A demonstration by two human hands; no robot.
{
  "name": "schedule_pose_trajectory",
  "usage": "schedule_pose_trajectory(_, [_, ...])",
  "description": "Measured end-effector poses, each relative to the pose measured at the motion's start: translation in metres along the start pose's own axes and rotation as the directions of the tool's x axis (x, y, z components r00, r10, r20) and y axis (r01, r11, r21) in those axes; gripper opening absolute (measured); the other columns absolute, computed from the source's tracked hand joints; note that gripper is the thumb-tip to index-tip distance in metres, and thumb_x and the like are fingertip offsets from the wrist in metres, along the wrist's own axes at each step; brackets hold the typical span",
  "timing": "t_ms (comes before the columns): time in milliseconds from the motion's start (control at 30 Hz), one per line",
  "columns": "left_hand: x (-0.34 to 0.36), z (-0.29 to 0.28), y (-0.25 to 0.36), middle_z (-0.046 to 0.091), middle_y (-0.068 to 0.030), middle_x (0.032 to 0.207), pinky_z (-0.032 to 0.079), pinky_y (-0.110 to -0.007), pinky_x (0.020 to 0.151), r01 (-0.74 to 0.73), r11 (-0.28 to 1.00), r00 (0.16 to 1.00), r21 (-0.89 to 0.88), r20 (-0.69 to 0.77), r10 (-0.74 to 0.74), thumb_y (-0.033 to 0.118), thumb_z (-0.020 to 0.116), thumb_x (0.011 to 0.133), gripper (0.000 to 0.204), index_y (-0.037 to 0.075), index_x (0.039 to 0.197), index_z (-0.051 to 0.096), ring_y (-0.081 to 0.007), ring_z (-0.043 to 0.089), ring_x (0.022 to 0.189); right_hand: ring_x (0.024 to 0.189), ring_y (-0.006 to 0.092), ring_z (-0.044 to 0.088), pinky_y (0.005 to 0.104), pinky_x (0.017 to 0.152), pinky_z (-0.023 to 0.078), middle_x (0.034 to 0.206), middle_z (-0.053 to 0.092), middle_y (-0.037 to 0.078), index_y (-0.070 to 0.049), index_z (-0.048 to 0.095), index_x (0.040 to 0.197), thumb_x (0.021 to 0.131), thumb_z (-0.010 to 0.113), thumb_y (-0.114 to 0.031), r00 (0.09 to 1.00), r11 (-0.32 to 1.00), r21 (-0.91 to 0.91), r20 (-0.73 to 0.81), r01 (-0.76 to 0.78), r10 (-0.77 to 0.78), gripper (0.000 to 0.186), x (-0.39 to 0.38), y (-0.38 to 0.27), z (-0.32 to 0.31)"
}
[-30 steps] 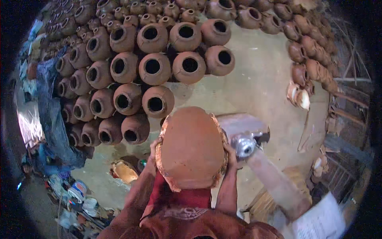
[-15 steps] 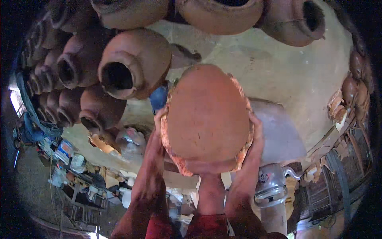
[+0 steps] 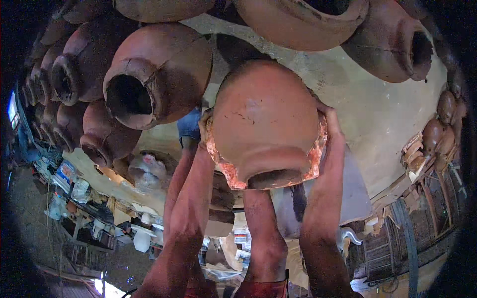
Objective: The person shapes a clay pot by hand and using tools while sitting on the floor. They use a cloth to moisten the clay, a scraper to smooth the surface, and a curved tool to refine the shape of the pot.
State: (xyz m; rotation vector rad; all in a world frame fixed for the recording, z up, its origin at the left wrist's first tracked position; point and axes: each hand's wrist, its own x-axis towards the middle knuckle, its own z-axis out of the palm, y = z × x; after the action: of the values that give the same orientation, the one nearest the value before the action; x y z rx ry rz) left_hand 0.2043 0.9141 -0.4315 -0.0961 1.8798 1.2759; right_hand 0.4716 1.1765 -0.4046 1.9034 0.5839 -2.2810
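Note:
A reddish-brown clay pot (image 3: 266,116) is held out in front of me between both hands, its dark mouth tilted toward me. Rough, jagged bright-orange edging runs down both its sides; whether that is part of the pot or a piece behind it, I cannot tell. My left hand (image 3: 205,126) presses against the left side, its fingers partly hidden. On the opposite side my right hand (image 3: 329,119) curls round the edge. Another clay pot (image 3: 166,69) lies mouth-forward just left of my left hand, with a large pot (image 3: 303,27) beyond.
Rows of clay pots (image 3: 82,69) fill the left. A cracked pot (image 3: 390,47) lies far right, with rounded brown pots (image 3: 437,136) and shards at the right edge. A grey sheet (image 3: 353,193) lies by my right forearm. Something blue (image 3: 189,124) is beside my left hand.
The held pot has tipped so its mouth now shows, and my hands have shifted up along with it. The view has also moved, bringing the far pots nearer.

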Motion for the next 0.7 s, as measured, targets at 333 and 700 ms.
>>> schedule_pose_trajectory(333, [0.019,-0.008,0.003,0.069,-0.0085,0.11,0.05,-0.04,0.092,0.019,0.996,0.999,-0.087,-0.038,-0.023,0.025,0.049,0.101,0.026,0.007,0.112,0.064,-0.021,0.063,0.102,0.119,0.0261,0.061,0.0378,0.103,0.047,0.138,0.061,0.012,-0.002,0.056,0.141,0.096,0.054,-0.035,1.0,0.996,-0.092,-0.019,-0.005,0.003,0.056,-0.002,-0.049,0.043])
schedule_pose_trajectory(700, [0.015,0.0,0.0,0.069,-0.0093,0.112,0.05,-0.043,0.093,0.097,0.983,0.993,-0.159,-0.046,-0.105,0.031,0.047,0.101,0.032,0.008,0.116,0.063,-0.0234,0.063,0.104,0.12,0.0278,0.062,0.0419,0.102,0.052,0.139,0.061,0.012,-0.002,0.053,0.141,0.101,0.048,-0.039,0.999,0.998,-0.052,0.023,-0.03,0.031,0.055,0.018,-0.048,0.022])
